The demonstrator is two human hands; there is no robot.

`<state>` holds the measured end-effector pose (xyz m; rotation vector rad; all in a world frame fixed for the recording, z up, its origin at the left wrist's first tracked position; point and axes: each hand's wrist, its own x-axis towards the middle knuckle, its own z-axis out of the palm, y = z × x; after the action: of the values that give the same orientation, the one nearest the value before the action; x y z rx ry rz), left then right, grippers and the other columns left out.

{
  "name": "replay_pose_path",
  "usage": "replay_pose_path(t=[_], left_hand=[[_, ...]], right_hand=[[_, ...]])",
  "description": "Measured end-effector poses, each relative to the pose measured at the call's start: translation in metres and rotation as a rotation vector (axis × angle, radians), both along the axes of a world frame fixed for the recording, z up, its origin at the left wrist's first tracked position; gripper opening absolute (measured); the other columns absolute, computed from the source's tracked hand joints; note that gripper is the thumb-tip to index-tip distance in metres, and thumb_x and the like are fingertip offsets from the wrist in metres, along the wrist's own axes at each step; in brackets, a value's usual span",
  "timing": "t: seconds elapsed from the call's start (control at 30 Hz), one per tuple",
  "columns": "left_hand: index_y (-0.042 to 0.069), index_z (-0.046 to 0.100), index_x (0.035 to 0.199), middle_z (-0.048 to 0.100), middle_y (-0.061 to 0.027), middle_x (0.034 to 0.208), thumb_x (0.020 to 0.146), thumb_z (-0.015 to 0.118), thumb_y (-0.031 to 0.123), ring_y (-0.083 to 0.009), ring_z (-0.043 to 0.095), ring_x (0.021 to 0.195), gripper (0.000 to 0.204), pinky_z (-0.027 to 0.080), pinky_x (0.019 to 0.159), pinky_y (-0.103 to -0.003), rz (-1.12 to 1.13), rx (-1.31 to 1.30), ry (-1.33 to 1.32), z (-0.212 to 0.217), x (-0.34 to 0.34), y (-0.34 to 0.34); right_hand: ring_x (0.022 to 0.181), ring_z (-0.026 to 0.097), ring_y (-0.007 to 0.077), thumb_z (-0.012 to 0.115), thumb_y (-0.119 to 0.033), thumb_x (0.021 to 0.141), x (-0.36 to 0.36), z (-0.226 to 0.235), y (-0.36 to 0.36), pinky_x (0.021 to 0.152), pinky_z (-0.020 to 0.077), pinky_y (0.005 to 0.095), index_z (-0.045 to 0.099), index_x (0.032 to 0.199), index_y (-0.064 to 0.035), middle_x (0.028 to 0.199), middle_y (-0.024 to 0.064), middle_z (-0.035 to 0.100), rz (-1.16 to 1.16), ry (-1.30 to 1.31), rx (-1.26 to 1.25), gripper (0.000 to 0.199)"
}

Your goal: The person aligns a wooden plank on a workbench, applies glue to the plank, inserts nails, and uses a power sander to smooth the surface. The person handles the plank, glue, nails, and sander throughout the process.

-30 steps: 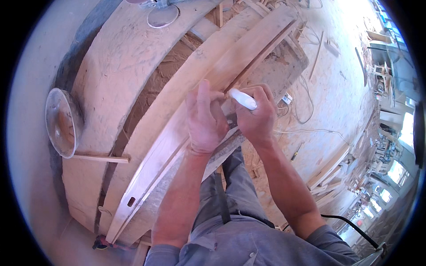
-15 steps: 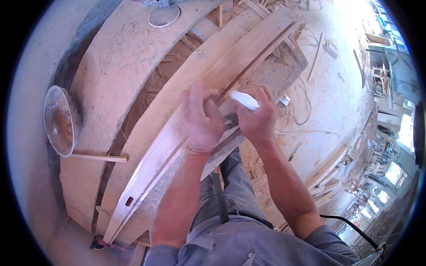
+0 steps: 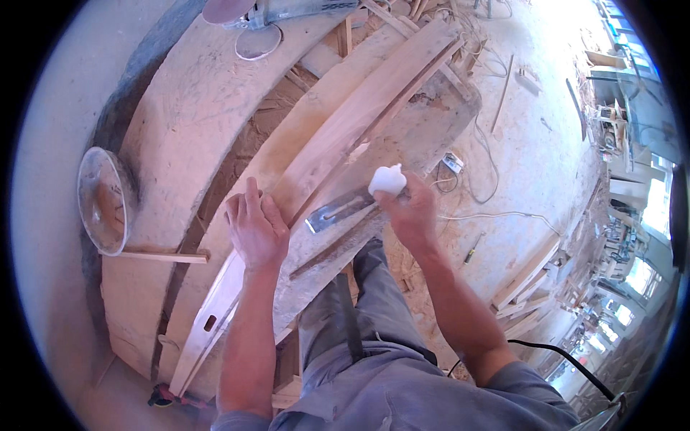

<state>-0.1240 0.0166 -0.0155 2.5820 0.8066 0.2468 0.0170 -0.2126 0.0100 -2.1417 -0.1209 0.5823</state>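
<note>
My right hand (image 3: 413, 215) is closed round a small white plastic bottle (image 3: 389, 180), above the rough board in front of me. My left hand (image 3: 257, 231) is on or just over the long pale wooden plank (image 3: 341, 133), fingers loosely apart and nothing in them. An oblong slot shows near the plank's lower left end. Between my hands a flat dark tool with a shiny metal end (image 3: 334, 210) lies on the rough board (image 3: 424, 126); its exact kind is unclear.
A dusty bowl (image 3: 105, 201) stands at the left beside a short wooden stick (image 3: 164, 256). A power tool (image 3: 287, 8) lies at the far end. Cables (image 3: 496, 172), a screwdriver-like tool (image 3: 473, 248) and stacked wood strips (image 3: 528, 276) are on the floor at right.
My left hand has moved left and nearer along the plank, away from my right hand. My right hand has shifted slightly, turning the white bottle end-on. The flat tool has come into sight.
</note>
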Motion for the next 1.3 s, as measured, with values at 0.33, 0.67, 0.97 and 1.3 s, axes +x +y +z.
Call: replay_pose_path(t=[0.33, 0.67, 0.97, 1.3], left_hand=[[-0.005, 0.066, 0.127, 0.071, -0.0216, 0.107, 0.105, 0.049, 0.022, -0.0397, 0.063, 0.102, 0.038, 0.049, 0.093, -0.051, -0.002, 0.032, 0.077, -0.002, 0.002, -0.004], [0.001, 0.066, 0.123, 0.069, -0.0175, 0.1, 0.1, 0.055, 0.02, -0.037, 0.062, 0.097, 0.032, 0.051, 0.084, -0.05, -0.009, 0.05, 0.065, -0.004, 0.003, -0.004], [0.002, 0.065, 0.122, 0.068, -0.0165, 0.098, 0.1, 0.054, 0.02, -0.0366, 0.062, 0.094, 0.032, 0.052, 0.082, -0.05, -0.005, 0.057, 0.062, -0.006, 0.003, -0.004], [-0.002, 0.068, 0.122, 0.068, -0.0206, 0.099, 0.101, 0.052, 0.018, -0.0402, 0.063, 0.096, 0.033, 0.052, 0.084, -0.05, 0.008, 0.009, 0.072, 0.002, 0.007, -0.006]], right_hand=[[0.08, 0.065, 0.0201, 0.074, -0.021, 0.092, -0.018, 0.0, 0.015, 0.075, 0.0511, 0.036, 0.07, 0.106, 0.0022, 0.09, 0.0131, 0.07, 0.009, 0.158, 0.137, 0.027], [0.084, 0.062, 0.0132, 0.075, -0.004, 0.09, -0.028, -0.017, 0.014, 0.075, 0.0508, 0.0296, 0.064, 0.106, -0.0017, 0.097, 0.0057, 0.068, -0.167, 0.054, 0.359, 0.02], [0.095, 0.064, 0.0229, 0.077, 0.005, 0.082, -0.002, -0.008, 0.038, 0.081, 0.0509, 0.0348, 0.067, 0.099, -0.0047, 0.102, 0.0081, 0.066, -0.091, -0.397, 0.256, 0.022], [0.096, 0.064, 0.0318, 0.076, 0.006, 0.079, 0.001, -0.021, 0.046, 0.084, 0.0509, 0.039, 0.067, 0.097, -0.0044, 0.098, 0.0123, 0.066, 0.007, -0.527, 0.217, 0.022]])
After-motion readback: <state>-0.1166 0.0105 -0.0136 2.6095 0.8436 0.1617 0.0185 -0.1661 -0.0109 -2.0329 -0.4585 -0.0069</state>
